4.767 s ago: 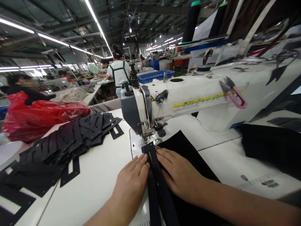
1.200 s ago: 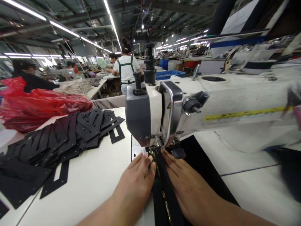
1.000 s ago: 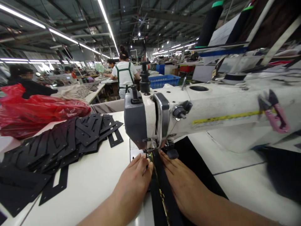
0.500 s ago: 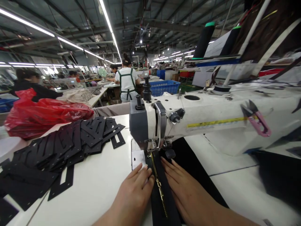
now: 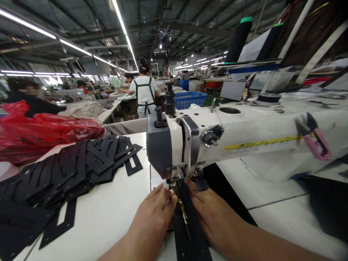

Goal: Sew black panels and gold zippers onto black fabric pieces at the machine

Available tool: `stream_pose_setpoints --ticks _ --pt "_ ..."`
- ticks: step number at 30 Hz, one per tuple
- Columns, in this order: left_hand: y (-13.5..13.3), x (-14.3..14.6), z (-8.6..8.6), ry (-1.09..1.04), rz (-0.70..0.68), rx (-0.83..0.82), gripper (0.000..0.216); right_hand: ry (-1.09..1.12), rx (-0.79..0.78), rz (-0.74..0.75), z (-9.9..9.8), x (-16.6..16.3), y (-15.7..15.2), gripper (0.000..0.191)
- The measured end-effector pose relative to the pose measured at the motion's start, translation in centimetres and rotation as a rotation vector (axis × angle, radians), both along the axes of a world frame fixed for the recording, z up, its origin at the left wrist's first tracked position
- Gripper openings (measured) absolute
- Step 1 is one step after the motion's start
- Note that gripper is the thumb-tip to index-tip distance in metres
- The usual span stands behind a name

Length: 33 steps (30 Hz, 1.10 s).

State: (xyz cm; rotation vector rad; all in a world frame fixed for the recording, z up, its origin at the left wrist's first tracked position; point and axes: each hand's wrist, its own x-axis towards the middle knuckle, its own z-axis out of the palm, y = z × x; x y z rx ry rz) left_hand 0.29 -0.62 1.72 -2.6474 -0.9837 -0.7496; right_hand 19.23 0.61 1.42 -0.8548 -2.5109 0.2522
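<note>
A black strip with a gold-toothed zipper (image 5: 183, 214) lies lengthwise under the sewing machine's head (image 5: 160, 145), its far end at the presser foot. A gold zipper pull hangs along the teeth. My left hand (image 5: 153, 217) has its fingers bent and drawn together on the strip's left edge, close to the needle area. On the other side, my right hand (image 5: 213, 208) lies flat along the strip's right edge, fingers stretched toward the foot and fingertips partly hidden by the machine. Black fabric (image 5: 225, 192) spreads beneath and beyond my right hand.
Black cut-out panels (image 5: 67, 170) overlap on the left of the white table. Behind them sits a red plastic bag (image 5: 49, 130). Pink-handled thread snips (image 5: 317, 143) rest against the machine arm. Thread cones (image 5: 239, 40) stand upper right. Co-workers and a blue crate (image 5: 190, 99) are farther back.
The strip and zipper pull have moved a little forward toward the needle, and both hands have advanced with them. My right fingertips now reach beside the foot. The view has shifted slightly.
</note>
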Motion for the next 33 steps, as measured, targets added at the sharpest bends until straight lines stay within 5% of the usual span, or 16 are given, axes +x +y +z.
stream_pose_setpoints --ticks 7,13,20,33 --pt "1.1 -0.2 -1.6 -0.072 0.072 -0.11 0.021 0.106 -0.069 -0.012 -0.1 -0.2 1.2 0.044" --pt "-0.9 -0.6 -0.1 -0.013 0.001 -0.14 0.03 0.175 -0.16 0.01 0.6 0.4 0.4 0.029" --pt "-2.1 0.5 -0.4 -0.127 0.124 -0.154 0.027 0.159 -0.26 0.036 1.6 -0.5 1.2 0.021" --pt "-1.6 0.6 -0.8 0.001 0.1 -0.189 0.022 0.076 -0.149 -0.243 -0.4 -1.1 2.9 0.012"
